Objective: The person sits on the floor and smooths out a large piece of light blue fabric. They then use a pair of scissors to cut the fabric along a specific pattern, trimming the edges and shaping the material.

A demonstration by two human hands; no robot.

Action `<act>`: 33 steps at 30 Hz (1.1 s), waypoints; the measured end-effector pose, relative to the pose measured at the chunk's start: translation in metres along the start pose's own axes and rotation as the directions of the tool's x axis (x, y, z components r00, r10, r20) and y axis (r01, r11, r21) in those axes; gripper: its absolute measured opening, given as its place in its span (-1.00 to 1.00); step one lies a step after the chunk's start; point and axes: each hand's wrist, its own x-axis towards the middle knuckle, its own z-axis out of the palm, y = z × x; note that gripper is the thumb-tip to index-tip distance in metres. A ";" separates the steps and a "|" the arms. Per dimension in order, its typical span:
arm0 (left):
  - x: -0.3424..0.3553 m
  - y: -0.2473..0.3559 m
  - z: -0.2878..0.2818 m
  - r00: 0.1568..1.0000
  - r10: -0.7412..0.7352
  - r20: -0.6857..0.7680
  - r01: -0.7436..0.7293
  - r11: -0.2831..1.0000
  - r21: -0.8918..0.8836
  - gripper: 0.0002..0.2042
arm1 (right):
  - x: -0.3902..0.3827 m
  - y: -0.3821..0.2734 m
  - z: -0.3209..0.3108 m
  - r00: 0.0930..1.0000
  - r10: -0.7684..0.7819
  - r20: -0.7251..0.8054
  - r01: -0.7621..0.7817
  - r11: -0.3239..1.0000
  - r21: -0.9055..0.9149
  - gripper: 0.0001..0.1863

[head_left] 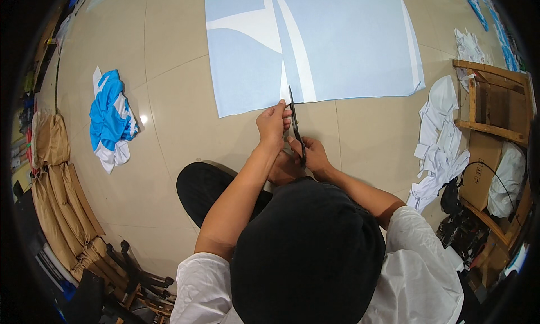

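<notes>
A large light-blue sheet of fabric (360,48) with white curved shapes lies spread on the tiled floor ahead of me. My left hand (274,123) pinches its near edge by a white strip. Just to the right, my right hand (313,155) grips the handles of dark scissors (297,130). The scissor blades point away from me and lie at the fabric's near edge, one blade over the cloth beside the white strip. How far the blades are parted is hard to make out.
A crumpled blue and white cloth (115,119) lies on the floor at left. White fabric pieces (439,138) are strewn at right, beside a wooden frame (492,133) and a cardboard box (481,169). Brown wrapped bundles (62,211) and a chair base (140,273) line the left side.
</notes>
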 end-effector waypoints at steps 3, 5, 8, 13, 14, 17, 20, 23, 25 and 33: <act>-0.001 0.000 0.000 1.000 0.002 -0.003 -0.002 1.000 0.002 -0.73 | -0.003 -0.004 0.002 1.000 0.012 -0.014 -0.012 1.000 -0.001 -0.49; 0.000 0.000 0.000 1.000 0.001 -0.001 -0.001 1.000 0.000 -0.73 | -0.002 -0.004 0.002 1.000 0.014 -0.021 -0.014 1.000 0.002 -0.50; 0.000 -0.002 0.000 1.000 0.028 -0.012 -0.028 1.000 0.000 -0.72 | 0.002 0.003 0.001 1.000 -0.003 -0.027 0.003 1.000 0.014 -0.50; -0.002 0.000 0.001 1.000 0.018 -0.018 -0.018 1.000 0.006 -0.72 | 0.006 0.007 0.000 0.999 -0.028 -0.034 0.027 1.000 -0.005 -0.51; -0.002 -0.001 0.001 1.000 0.015 -0.018 -0.015 1.000 0.005 -0.72 | 0.006 0.007 0.000 0.999 -0.021 -0.033 0.021 1.000 -0.003 -0.51; -0.002 -0.001 -0.001 1.000 0.029 -0.010 -0.029 1.000 -0.004 -0.72 | 0.005 0.004 0.001 0.999 0.004 -0.033 -0.004 1.000 0.001 -0.52; -0.003 -0.001 0.000 1.000 0.025 -0.012 -0.025 1.000 -0.001 -0.73 | 0.003 0.000 0.002 0.999 0.028 -0.034 -0.028 1.000 0.009 -0.53; -0.003 0.000 0.001 0.999 0.029 -0.031 -0.029 0.999 0.028 -0.73 | 0.002 -0.002 0.003 0.999 0.029 -0.037 -0.028 0.999 0.025 -0.53; -0.003 0.000 0.001 0.999 0.029 -0.031 -0.028 0.999 0.027 -0.73 | 0.003 0.000 0.002 0.999 0.032 -0.038 -0.030 0.999 0.033 -0.54; -0.003 -0.001 0.001 1.000 0.019 -0.021 -0.019 0.999 0.027 -0.73 | 0.003 0.002 0.002 0.999 0.016 -0.042 -0.015 1.000 0.023 -0.55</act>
